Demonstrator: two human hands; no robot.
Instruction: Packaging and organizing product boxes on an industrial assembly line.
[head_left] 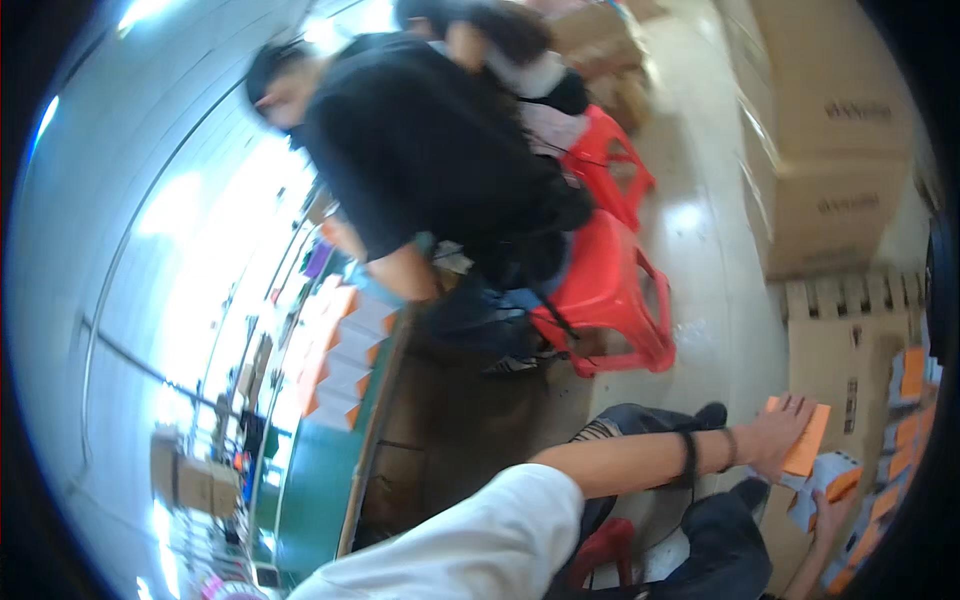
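Note:
My left arm, in a white sleeve with a dark band near the wrist, reaches across to the right. My left hand (772, 440) is closed over a small orange box (813, 440), its fingers along the top edge. Just below it, my right hand (828, 522) grips a white box with orange parts (808, 492) from its near side. Several similar orange and white boxes (890, 470) lie in a row at the far right, beside my right hand. A flat brown cardboard carton (825, 365) lies under and behind both hands.
Large stacked cartons (840, 140) stand at the back right near a pallet-like slatted edge (850, 294). Red plastic stools (610, 290) stand mid-scene. A person in black (430, 150) leans over a green table (290, 490) bearing a row of white and orange boxes (350, 350).

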